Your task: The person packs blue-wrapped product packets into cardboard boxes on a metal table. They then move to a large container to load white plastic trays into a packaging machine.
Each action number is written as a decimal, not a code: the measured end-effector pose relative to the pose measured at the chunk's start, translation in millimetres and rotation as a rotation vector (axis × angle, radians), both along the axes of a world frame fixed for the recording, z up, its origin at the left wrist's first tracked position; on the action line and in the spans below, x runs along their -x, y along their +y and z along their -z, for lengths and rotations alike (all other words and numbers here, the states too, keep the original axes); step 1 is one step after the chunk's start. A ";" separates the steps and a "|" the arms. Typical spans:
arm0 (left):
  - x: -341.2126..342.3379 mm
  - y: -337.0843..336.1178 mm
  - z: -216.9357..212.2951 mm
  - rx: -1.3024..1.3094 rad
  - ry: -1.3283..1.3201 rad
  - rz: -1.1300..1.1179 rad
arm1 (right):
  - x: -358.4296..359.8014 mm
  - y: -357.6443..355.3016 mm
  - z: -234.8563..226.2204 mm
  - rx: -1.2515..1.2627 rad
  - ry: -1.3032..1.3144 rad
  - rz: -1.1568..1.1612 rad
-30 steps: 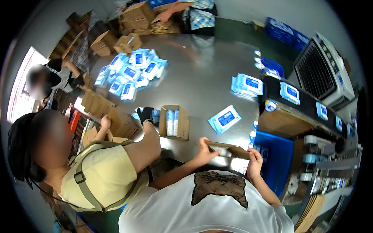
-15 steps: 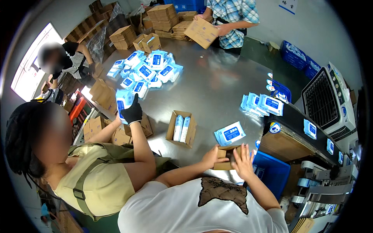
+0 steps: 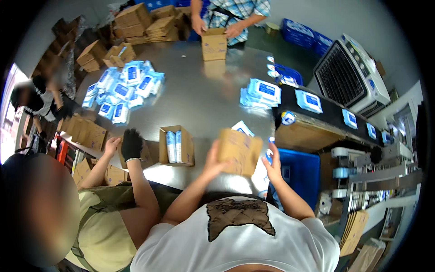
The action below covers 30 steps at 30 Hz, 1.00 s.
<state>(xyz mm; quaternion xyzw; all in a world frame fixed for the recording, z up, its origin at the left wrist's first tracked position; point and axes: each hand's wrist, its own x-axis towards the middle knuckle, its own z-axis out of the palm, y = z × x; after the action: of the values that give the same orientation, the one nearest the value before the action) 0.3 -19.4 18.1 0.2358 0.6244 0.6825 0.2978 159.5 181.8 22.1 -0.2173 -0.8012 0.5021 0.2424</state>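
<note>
Shiny grey metal table [image 3: 199, 97] fills the middle of the room. At six o'clock, the person's left hand [image 3: 212, 161] and right hand [image 3: 273, 164] grip a small brown cardboard box [image 3: 239, 151] between them, one hand on each side, lifted just above the table edge. At nine o'clock from it stands an open brown cardboard box [image 3: 176, 146] with two white and blue packs standing inside. A co-worker's black-gloved hand [image 3: 132, 143] rests just beside that box. At eleven o'clock lies a big pile of white and blue flat packs [image 3: 124, 88]. At one o'clock sits a smaller stack of blue packs [image 3: 263, 93], next to a black belt [image 3: 333, 119] carrying four packs in a row. At twelve o'clock, another person's hands hold a closed brown box [image 3: 214, 44]. A blue plastic crate [image 3: 299, 172] stands at three o'clock.
</note>
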 end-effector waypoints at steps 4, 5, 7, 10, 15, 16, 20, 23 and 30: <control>-5.0 -45.4 25.8 -0.409 -1.083 0.252 | -4.1 -46.3 -66.9 -0.512 -0.151 -0.518; -18.7 -53.6 27.7 -0.492 -1.168 0.288 | 1.8 -55.2 -58.4 -0.547 -0.034 -0.528; -37.7 -79.9 46.0 -0.445 -1.405 0.348 | 18.8 -60.3 -44.9 -0.529 -0.087 -0.759; -26.2 -108.4 86.3 -0.051 -1.041 0.345 | 39.1 -72.5 -38.7 -0.588 -0.044 -0.821; 2.9 -61.5 54.3 0.210 -0.130 -0.330 | 39.2 -84.6 15.2 -1.007 0.068 -1.212; 6.9 -49.6 46.8 0.259 -0.013 -0.369 | 48.2 -85.6 14.2 -0.907 0.063 -1.280; 7.3 -22.5 30.5 0.441 0.126 -0.407 | 104.1 -32.2 -20.4 -0.370 0.275 -1.171; 1.9 -10.4 29.0 0.513 0.185 -0.387 | 176.0 109.3 -7.8 -0.748 -0.036 -0.551; -0.4 -4.8 34.2 0.540 0.212 -0.387 | 247.4 384.6 -17.1 -0.225 -0.868 -0.286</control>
<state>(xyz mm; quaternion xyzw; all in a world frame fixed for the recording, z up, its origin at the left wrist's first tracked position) 0.7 -24.2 -16.1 0.0952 0.8432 0.5081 0.1479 -87.9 566.4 39.2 -0.2670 -0.8999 0.3031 -0.1644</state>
